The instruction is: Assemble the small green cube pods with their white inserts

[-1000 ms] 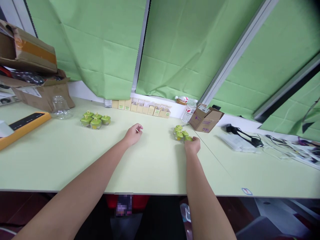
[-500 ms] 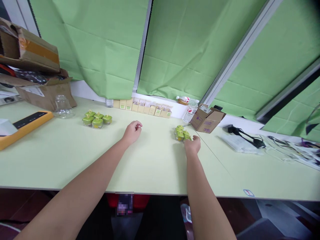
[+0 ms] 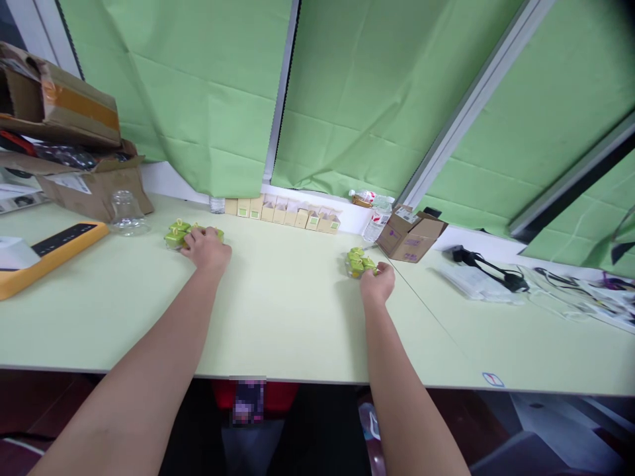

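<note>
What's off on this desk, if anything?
Two things. A plastic bottle lies on its side behind a standing bottle, and at far left an open cardboard box sits crookedly on an open carton. The green-lidded jars look orderly where visible; no spill shows.

a long desk (image 3: 297, 317), tangled cables (image 3: 585, 297) and green blinds (image 3: 357, 99) suggest an office.

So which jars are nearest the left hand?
The left green-topped jars, partly hidden by the left hand; the right jars sit by the right hand.
</note>
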Demonstrator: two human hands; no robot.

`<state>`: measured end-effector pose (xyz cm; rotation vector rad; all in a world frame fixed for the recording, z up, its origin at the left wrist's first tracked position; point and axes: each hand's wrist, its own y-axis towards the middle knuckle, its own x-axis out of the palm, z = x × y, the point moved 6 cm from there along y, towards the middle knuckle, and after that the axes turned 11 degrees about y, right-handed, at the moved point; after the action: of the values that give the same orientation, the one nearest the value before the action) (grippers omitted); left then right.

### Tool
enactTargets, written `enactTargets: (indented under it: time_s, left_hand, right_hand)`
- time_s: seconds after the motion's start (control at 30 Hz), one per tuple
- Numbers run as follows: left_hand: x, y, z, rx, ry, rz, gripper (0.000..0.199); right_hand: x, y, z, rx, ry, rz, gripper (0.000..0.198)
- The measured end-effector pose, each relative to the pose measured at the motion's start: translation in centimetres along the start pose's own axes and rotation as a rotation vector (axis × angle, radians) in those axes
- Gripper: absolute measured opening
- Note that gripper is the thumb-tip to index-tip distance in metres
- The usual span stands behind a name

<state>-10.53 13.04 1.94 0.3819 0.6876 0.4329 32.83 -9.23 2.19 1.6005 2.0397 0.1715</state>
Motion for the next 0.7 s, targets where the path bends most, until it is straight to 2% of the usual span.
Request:
enactTargets:
  time_s: [0.07,0.17,0.27,0.33,0.4,0.47,0.53,0.63,0.7]
  left_hand:
    - [0.2,-0.1,0.4,0.001,-0.026,-0.042,0.029]
    - [0.9,-1.2,2.6,0.074,0.201,-0.161,0.038]
    - [2.8,-4.3,6.3,0.274,0.248,-0.348,0.037]
    - [4.2,-7.3,9.3,0.490,0.118,-0.459,0.037]
    - [5.1,-10.4,11.9,0.692,-0.094,-0.581,0.034]
    - [5.5,-12.5,13.2,0.781,-0.264,-0.651,0.037]
    - [5.7,-13.1,13.5,0.778,-0.323,-0.660,0.038]
    - [6.2,-12.3,12.4,0.658,-0.271,-0.665,0.065]
    - [6.6,-11.9,11.6,0.586,-0.241,-0.753,0.079]
  right_hand:
    - [-0.2,0.1,-0.1,-0.020,0.030,0.018,0.042]
    - [-0.4,-0.2,-1.1,-0.129,0.072,0.070,0.039]
    - [0.7,-2.1,-3.6,-0.344,0.125,0.042,0.033]
    - [2.7,-4.4,-5.6,-0.492,0.185,-0.133,0.028]
    - [5.3,-7.3,-7.2,-0.573,0.260,-0.415,0.025]
    - [7.3,-9.7,-8.2,-0.567,0.327,-0.634,0.028]
    - [8.6,-11.0,-8.4,-0.484,0.381,-0.780,0.024]
    - [9.4,-11.3,-7.6,-0.280,0.459,-0.888,0.020]
    - [9.6,-11.3,-7.2,-0.193,0.495,-0.924,0.022]
